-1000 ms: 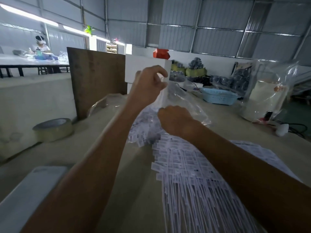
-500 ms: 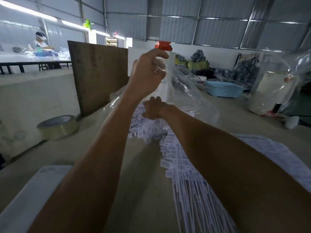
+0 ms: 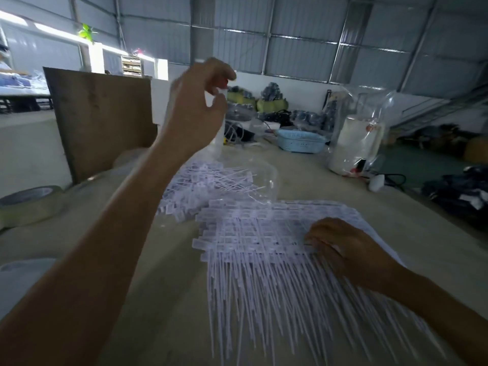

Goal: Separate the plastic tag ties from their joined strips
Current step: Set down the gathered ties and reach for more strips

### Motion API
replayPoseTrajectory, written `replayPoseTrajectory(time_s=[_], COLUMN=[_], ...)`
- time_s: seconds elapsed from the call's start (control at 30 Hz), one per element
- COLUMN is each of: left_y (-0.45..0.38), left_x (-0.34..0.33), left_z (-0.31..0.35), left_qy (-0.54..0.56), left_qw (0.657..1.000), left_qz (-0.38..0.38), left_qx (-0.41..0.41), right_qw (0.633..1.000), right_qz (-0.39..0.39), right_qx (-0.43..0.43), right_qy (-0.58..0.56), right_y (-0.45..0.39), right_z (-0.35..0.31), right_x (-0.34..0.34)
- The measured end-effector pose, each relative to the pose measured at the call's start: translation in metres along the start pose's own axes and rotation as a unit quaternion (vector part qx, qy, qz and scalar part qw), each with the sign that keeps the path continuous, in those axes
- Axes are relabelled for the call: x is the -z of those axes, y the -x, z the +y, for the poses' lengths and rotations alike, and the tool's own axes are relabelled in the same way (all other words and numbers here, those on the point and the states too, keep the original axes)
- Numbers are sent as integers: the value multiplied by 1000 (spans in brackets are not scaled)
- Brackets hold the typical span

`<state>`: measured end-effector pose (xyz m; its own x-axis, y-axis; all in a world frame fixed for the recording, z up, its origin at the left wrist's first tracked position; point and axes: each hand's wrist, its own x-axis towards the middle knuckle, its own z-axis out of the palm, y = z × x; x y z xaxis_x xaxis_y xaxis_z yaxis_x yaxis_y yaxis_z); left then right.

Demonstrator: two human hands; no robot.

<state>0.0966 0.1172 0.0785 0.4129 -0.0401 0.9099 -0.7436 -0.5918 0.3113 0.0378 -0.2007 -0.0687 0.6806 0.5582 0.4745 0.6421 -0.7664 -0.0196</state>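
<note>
R hand (image 3: 346, 249) has dropped since half a sec ago: it was up by the clear plastic bag (image 3: 250, 175), now it lies low on the joined strips (image 3: 264, 241), fingertips curled down onto the tag heads on the pile's R part. Whether it pinches a strip or just presses, can't tell; the fingers are blurred. L hand (image 3: 196, 109) is still raised, well above the far end of the strips. Its thumb and fingers are bent with a gap between them, and the bag's top edge hangs at that gap. Grip on the film isn't clear, too blurred to say.

The strips lie flat on the tan table (image 3: 163, 313), heads toward the far side, thin tails fanning toward the camera. Just beyond the strips, partly inside the bag's open mouth, sits a looser heap of tag ties (image 3: 208, 178), touching the strips' far L corner.

Rel. to the strips: roll of tape (image 3: 29, 204) well off to the L at the table edge; brown board (image 3: 103, 122) upright, beyond and L; blue basket (image 3: 301, 141) far beyond; white roll in a clear wrap (image 3: 356, 143) beyond and R.
</note>
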Motion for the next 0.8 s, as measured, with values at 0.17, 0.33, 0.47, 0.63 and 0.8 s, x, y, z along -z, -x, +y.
replayPoseTrajectory(time_s=[0.17,0.33,0.47,0.63,0.8], left_y=[72,117,116,108,97], left_x=[-57,-95,-104,-120,-111], left_z=[21,-3,-7,-2,8], left_qy=[5,-105,-197,-255,-252], left_qw=[934,888,878,864,870], left_qz=[-357,-444,-429,-428,-420], left_qx=[2,50,75,78,48], right_qw=[992,981,971,959,967], right_qz=[-1,-95,-121,-140,-112], right_qx=[-125,-171,-186,-173,-186], right_qy=[8,19,85,179,134], right_y=[2,-16,-25,-36,-36], right_z=[64,92,94,84,84], right_x=[8,-7,-7,-3,24])
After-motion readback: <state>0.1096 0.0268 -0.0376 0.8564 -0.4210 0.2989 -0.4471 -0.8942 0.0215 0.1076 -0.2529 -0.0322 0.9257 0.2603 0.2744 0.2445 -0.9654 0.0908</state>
